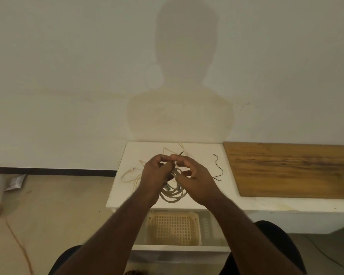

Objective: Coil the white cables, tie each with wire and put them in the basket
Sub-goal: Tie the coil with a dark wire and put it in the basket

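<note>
Up front, both hands, left [156, 172] and right [195, 176], pinch one coil [173, 192] over the table [203, 155]. One loose cable [130, 174], one dark wire [218, 168] nearby; one basket [174, 227] below, plank [294, 169] right.

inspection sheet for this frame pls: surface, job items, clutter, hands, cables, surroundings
Surface: white table, with a wooden board on the bench to its right.
Job's things: coiled white cable held above the table; dark tie wire poking up between the fingertips; basket below the table's front edge, nothing seen in it.
Clutter: spare dark wire lying on the table, right of the hands.
Hands: left hand and right hand both grip the coil, fingertips meeting at the tie wire.
Cables: loose white cable sprawled on the table's left half; orange cord on the floor.
Surroundings: bare wall carrying the person's shadow; packaging on the floor, far left.
</note>
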